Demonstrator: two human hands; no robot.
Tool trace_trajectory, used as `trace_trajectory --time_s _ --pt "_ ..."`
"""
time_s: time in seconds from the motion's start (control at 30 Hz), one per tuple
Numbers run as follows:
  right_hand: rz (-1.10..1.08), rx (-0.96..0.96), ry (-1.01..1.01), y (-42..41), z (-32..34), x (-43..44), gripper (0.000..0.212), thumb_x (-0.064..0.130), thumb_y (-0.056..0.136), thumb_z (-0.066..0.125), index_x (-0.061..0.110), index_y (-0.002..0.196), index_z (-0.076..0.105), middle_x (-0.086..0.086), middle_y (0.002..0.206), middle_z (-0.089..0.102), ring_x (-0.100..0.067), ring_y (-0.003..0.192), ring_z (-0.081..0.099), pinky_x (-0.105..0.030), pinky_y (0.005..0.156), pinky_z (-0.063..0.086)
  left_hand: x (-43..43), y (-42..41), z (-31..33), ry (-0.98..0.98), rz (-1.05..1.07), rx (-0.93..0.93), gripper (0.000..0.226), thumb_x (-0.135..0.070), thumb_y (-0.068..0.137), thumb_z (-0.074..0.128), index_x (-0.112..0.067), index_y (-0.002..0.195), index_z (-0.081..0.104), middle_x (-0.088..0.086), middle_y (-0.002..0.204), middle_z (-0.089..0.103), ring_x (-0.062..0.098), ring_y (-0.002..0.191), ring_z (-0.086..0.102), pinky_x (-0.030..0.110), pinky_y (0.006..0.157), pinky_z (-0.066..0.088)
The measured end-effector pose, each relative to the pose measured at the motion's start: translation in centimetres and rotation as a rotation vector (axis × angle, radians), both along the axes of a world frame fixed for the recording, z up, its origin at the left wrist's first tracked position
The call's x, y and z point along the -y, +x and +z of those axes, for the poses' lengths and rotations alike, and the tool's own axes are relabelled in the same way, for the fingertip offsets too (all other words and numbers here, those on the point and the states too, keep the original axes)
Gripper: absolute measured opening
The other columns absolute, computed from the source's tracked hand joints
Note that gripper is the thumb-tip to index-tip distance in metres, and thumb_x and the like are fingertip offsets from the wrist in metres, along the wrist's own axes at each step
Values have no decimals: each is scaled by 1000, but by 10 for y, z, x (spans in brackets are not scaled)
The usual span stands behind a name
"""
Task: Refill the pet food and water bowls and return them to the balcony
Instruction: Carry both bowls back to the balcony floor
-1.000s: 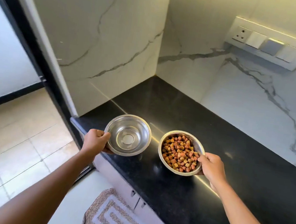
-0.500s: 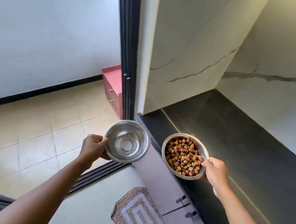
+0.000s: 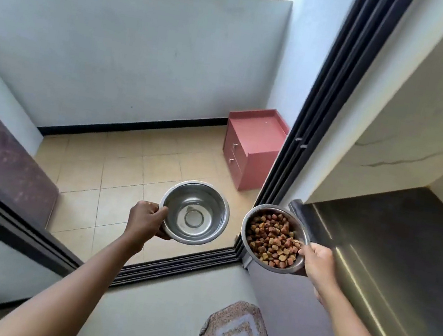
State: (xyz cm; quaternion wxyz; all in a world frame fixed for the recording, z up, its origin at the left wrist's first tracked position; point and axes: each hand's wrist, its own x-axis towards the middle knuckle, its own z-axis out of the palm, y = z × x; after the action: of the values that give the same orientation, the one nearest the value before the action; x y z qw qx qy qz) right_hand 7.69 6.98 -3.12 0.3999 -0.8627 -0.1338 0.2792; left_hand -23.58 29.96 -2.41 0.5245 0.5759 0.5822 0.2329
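My left hand (image 3: 145,218) grips the left rim of a steel water bowl (image 3: 196,211), held level in the air over the balcony threshold; clear water shows in its bottom. My right hand (image 3: 315,261) grips the near right rim of a second steel bowl (image 3: 253,215), which is full of brown kibble (image 3: 271,240). Both bowls hang side by side in front of me, a little apart. The tiled balcony floor (image 3: 115,175) lies just beyond them, through the open sliding door.
A black door track (image 3: 182,265) crosses the floor below the bowls. A pink two-drawer cabinet (image 3: 249,149) stands in the balcony's right corner. The black countertop (image 3: 403,252) is at my right, a dark door panel (image 3: 0,160) at my left, a patterned mat (image 3: 238,334) underfoot.
The view has swung left from the counter to the balcony opening. Both bowls have come off the counter and travel with my hands toward the doorway, grips unchanged.
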Motion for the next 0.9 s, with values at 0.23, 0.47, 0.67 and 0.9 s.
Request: trace_trajectory --time_s 0.23,0.47,0.67,0.9 --pt "151 10 3 -23 -6 -104 35 14 99 57 10 65 61 -6 60 64 -22 63 59 -30 57 41 -58 -51 -11 -9 175 9 28 -2 91 59 17 72 66 31 67 67 41 52 71 41 47 61" --pt "234 45 -33 -16 -36 -231 37 23 97 58 -7 77 65 -26 79 73 -25 62 56 -35 59 39 -145 -70 -35 -29 272 9 33 -3 90 60 21 68 58 17 53 56 35 44 67 51 51 61" --pt "327 19 -16 1 -48 -351 32 27 93 56 5 73 70 -10 69 76 -35 73 75 -54 66 65 -236 -58 -40 -28 336 5 34 -1 88 59 18 61 53 15 52 53 34 43 65 53 50 61" --pt "358 -1 -7 48 -87 -495 34 35 76 56 2 70 61 -14 63 70 -42 69 72 -57 62 63 -349 -34 -32 -33 384 -3 33 -3 86 59 22 66 52 17 57 55 35 45 68 51 48 60"
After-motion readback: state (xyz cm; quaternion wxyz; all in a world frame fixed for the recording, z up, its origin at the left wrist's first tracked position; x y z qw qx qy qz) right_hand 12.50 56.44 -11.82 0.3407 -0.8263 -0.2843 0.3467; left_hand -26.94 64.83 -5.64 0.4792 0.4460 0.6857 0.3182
